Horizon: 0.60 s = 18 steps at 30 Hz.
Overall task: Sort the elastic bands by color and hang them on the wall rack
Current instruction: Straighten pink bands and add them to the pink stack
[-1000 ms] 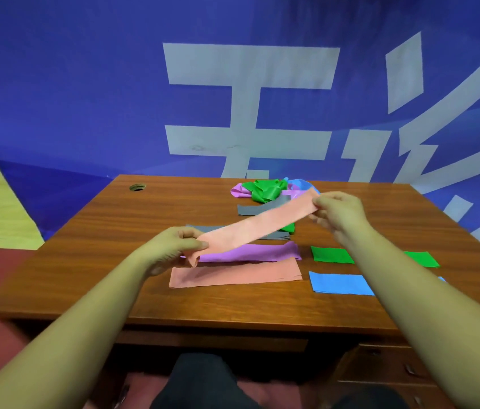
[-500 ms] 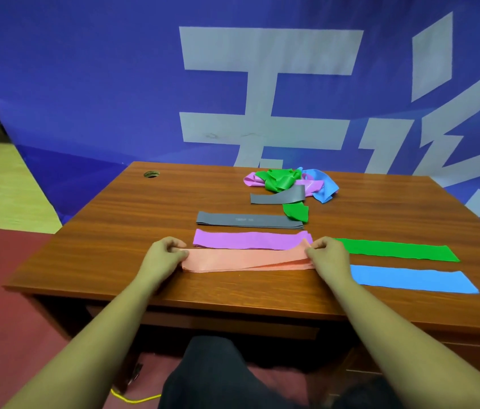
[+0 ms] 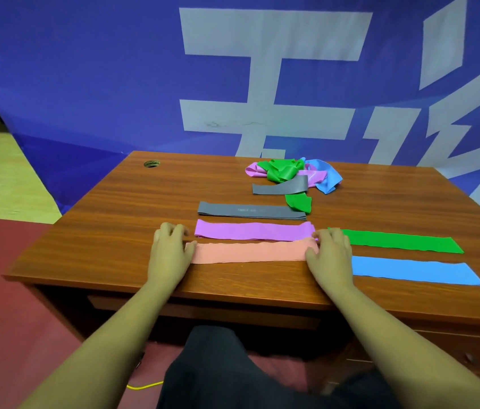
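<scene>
On the desk (image 3: 100,225), pink band (image 3: 250,252) ends touch relaxed-fingered left hand (image 3: 169,255) and right hand (image 3: 331,258).

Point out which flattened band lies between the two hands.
The salmon-pink band, nearest the person: the left hand and right hand touch its ends. The purple band and nearer grey band lie behind it; the green band and blue band, rightward.

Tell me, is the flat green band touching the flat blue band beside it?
Apart. The head view shows bare wooden desk between the flat green band and the flat blue band.
</scene>
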Available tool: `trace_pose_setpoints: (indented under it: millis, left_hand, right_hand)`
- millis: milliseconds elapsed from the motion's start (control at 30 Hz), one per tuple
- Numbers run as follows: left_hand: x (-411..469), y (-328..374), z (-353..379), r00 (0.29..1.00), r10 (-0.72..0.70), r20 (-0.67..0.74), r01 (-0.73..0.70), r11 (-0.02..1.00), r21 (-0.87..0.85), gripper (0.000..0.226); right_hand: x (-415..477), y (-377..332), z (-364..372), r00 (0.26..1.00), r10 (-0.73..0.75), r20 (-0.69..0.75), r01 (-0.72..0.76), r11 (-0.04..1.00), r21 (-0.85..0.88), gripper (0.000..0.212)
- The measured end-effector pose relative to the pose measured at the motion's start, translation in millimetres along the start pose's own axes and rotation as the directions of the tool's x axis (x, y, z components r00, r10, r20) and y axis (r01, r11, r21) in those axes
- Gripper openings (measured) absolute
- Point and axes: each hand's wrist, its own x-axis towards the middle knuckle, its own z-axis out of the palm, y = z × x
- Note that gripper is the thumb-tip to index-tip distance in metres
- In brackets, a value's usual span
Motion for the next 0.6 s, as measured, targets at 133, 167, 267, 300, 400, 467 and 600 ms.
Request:
trace_pose_setpoints:
  millis: [133, 167, 267, 300, 400, 467, 600]
  left_hand:
    - [5, 8, 1, 0.932, 0.325, 0.162, -0.319, 0.946, -0.063, 0.022]
    - [5, 10, 2, 0.895, 0.382, 0.231, -0.373, 0.924, -0.082, 0.026]
    - [7, 16, 9, 0.801, 0.434, 0.413, -0.444, 0.893, -0.076, 0.031]
    - [7, 18, 10, 0.788, 0.431, 0.439, -0.449, 0.891, -0.070, 0.030]
    - [11, 17, 13, 0.779, 0.460, 0.425, -0.479, 0.875, -0.069, 0.024]
    - [12, 15, 12, 0.772, 0.472, 0.425, -0.495, 0.867, -0.064, 0.023]
    - [10, 12, 14, 0.782, 0.460, 0.420, -0.475, 0.877, -0.076, 0.023]
  right_hand:
    - [5, -16, -5, 0.935, -0.332, 0.127, 0.321, 0.941, 0.103, 0.024]
    - [5, -21, -6, 0.906, -0.378, 0.190, 0.359, 0.925, 0.129, 0.025]
    - [5, -26, -4, 0.833, -0.424, 0.354, 0.406, 0.905, 0.129, 0.031]
    - [6, -26, -4, 0.815, -0.423, 0.396, 0.419, 0.902, 0.102, 0.033]
    - [8, -21, -5, 0.792, -0.420, 0.444, 0.444, 0.895, 0.054, 0.031]
    - [8, -20, -4, 0.797, -0.426, 0.429, 0.448, 0.892, 0.054, 0.028]
    - [6, -24, -2, 0.799, -0.437, 0.413, 0.466, 0.884, 0.035, 0.027]
